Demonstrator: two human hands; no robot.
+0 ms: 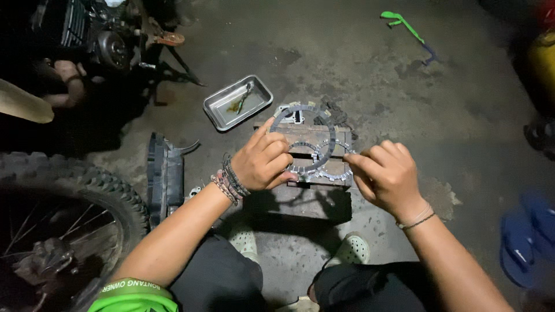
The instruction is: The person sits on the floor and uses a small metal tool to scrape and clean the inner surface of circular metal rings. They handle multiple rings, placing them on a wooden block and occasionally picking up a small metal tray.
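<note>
We see the left hand [263,160] with fingers curled and pinching the rim of a thin grey ring plate [302,137], index finger stretched up along its left edge; the plate stands tilted up off the stack, its flat face turned toward the camera, open centre showing the block behind. Being a ring, it has no long axis we can call. The right hand [386,176] has fingers bunched together, tips touching the toothed edge of a stack of toothed discs [338,164] just right of the ring; we cannot tell whether it actually grips one. The discs lie flat on a wooden block [315,190] sitting on the concrete floor [358,69], between the person's knees. Just behind the block lies a dark chain piece [335,112], partly hidden by the ring. Farther back left, a metal tray [263,92] holds a small tool in oily residue. Left of the block, a black plastic cover [165,176] stands on edge; beyond it, a knobby tyre [81,193]. Top left, an engine [104,40] in shadow. Top right, a green lever [404,26]; bottom right, blue sandals [529,240], well apart from the hands.
</note>
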